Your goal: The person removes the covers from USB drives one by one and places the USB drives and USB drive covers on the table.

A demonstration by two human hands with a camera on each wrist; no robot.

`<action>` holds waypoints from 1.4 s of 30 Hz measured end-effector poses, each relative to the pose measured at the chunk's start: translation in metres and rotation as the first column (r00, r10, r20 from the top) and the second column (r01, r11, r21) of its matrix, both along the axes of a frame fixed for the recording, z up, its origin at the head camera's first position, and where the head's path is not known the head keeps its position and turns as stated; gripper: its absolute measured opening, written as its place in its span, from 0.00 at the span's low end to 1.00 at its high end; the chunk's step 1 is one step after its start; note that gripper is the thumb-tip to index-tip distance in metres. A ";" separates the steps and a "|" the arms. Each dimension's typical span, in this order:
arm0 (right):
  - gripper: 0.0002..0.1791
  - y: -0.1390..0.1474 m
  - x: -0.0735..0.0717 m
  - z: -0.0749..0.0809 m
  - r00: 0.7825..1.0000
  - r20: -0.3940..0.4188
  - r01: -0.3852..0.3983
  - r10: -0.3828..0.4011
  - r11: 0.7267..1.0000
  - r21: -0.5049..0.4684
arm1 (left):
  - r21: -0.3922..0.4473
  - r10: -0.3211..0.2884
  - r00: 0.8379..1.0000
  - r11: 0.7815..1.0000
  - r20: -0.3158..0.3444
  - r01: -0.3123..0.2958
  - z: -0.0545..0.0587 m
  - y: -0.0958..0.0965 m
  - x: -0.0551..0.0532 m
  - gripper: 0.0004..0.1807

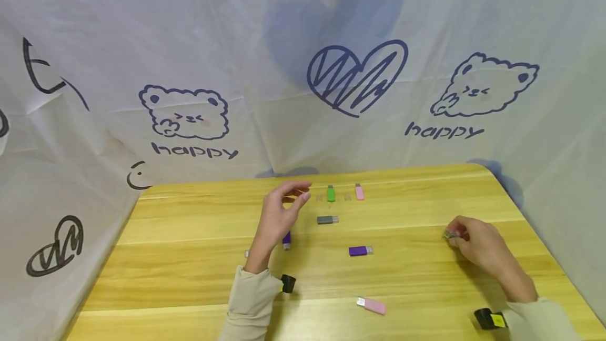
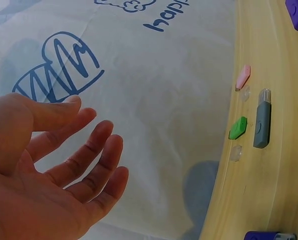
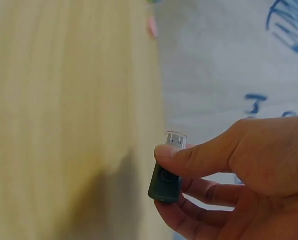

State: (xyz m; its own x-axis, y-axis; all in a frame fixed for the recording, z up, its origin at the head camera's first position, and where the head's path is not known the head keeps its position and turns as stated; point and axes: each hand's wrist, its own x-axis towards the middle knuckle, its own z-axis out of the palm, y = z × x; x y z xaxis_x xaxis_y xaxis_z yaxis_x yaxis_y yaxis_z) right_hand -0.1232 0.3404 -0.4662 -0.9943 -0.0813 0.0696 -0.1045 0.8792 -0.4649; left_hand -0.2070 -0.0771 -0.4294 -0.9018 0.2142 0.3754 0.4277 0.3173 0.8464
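Note:
My left hand (image 1: pixel 278 213) hovers over the far middle of the table with fingers loosely bent and apart, holding nothing, as the left wrist view also shows. Just right of it is a grey USB stick (image 1: pixel 327 220) with a clear cap. Farther back lie a green USB stick (image 1: pixel 331 193) and a pink USB stick (image 1: pixel 360 192), with small clear caps (image 2: pixel 236 153) beside them. At the right, my right hand (image 1: pixel 483 246) pinches a dark USB stick (image 3: pixel 164 184) between thumb and fingers. Its metal plug points up in the right wrist view.
One purple USB stick (image 1: pixel 361 251) lies mid-table, and another purple stick (image 1: pixel 286 241) is partly behind my left wrist. A second pink stick (image 1: pixel 374 307) lies near the front. Behind the wooden table (image 1: pixel 189 278) hangs a white cloth (image 1: pixel 265 136) with drawings.

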 end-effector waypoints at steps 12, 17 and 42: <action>0.08 -0.065 -0.007 0.060 0.992 -0.116 -0.062 0.045 0.986 -0.153 | 0.003 -0.019 1.000 1.000 0.000 0.019 0.004 0.004 0.003 0.12; 0.12 -0.097 -0.011 0.077 0.981 -0.183 -0.106 0.066 0.970 -0.217 | 0.014 -0.039 0.999 0.999 0.002 0.039 0.005 0.004 0.004 0.12; 0.10 -0.183 -0.032 0.063 0.962 -0.268 -0.196 0.057 0.828 -0.525 | 0.087 -0.166 0.985 0.983 0.046 0.162 0.012 0.014 0.011 0.11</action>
State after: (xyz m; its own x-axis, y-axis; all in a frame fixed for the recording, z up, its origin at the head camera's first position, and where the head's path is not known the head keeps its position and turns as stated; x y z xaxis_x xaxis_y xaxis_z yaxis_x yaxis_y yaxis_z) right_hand -0.1553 0.1574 -0.4029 -0.9267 -0.0855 0.3659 -0.3621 0.4632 -0.8089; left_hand -0.1961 -0.0634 -0.4175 -0.8760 0.3311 0.3507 0.4220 0.1740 0.8898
